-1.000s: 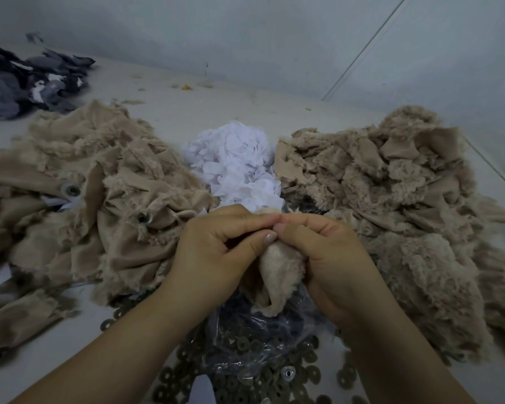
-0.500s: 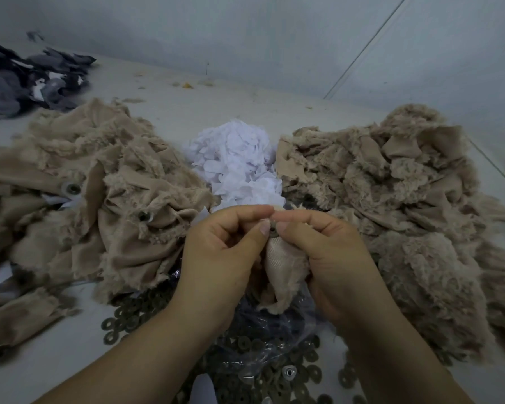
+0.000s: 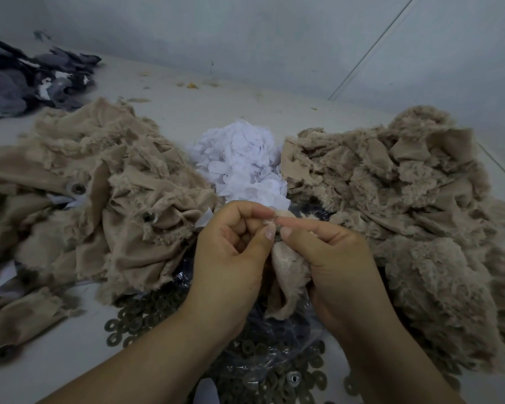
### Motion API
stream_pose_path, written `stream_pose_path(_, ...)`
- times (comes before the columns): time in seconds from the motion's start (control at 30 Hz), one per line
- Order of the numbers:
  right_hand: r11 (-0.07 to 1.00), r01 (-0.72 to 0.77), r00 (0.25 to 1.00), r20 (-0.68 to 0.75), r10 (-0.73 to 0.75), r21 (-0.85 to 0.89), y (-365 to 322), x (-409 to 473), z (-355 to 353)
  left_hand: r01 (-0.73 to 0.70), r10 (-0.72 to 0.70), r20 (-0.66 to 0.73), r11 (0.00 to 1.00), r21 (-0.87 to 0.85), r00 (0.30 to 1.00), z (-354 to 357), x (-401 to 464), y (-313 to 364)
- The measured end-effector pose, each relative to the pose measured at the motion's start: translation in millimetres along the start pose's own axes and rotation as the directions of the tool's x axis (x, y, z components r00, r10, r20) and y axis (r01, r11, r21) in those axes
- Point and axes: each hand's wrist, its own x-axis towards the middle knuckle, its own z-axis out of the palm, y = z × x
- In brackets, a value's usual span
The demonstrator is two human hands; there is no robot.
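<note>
Between L hand & R hand, tan fabric scrap hangs, top pinched by both.

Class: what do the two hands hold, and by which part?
The left hand and the right hand together pinch a beige fabric piece at its top end; the rest hangs down between them.

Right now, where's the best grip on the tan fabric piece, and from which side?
Top edge of the tan fabric piece, pinched from both sides, as the left hand and right hand do. It hangs limp below that pinch; a lower grip would likely let the top flop over.
</note>
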Motion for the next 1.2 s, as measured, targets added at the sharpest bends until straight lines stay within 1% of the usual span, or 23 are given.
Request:
stream_pose_path(0.17,1.0,0.003,1.0,-0.006,-0.003,-0.006,2,0,0,-0.005,0.006,0.023,1.0,-0.028,1.0,-1,0,-4)
stream_pose_path(0.3,1.0,0.004,1.0,-0.003,-0.004,-0.02,5,2,0,0.021,-0.02,0.018,0.998,-0.062,1.0,0,0,-4)
stream_pose_path(0.8,0.999,-0.035,0.999,-0.014,0.034,-0.03,12,5,-1,0.07,-0.069,0.009,0.993,-0.094,0.998,-1,-2,-12)
stream_pose_path(0.9,0.999,-0.041,0.999,0.002,0.041,-0.005,12,6,-2,0.096,-0.097,0.0,0.989,-0.108,0.995,0,0,-10)
stream_pose_path(1.03,1.0,-0.02,0.999,0.031,0.019,0.013,12,8,-2,0.126,-0.128,-0.019,0.989,-0.075,0.992,-1,3,-9)
stream_pose_path(1.13,0.999,0.001,1.0,0.0,-0.001,-0.032,12,7,-1,0.152,-0.152,-0.011,0.988,-0.021,0.988,-2,2,-10)
stream_pose_path(1.2,0.998,0.009,1.0,-0.022,-0.01,-0.061,12,6,-1,0.173,-0.174,0.0,0.984,0.047,0.985,-3,1,-11)
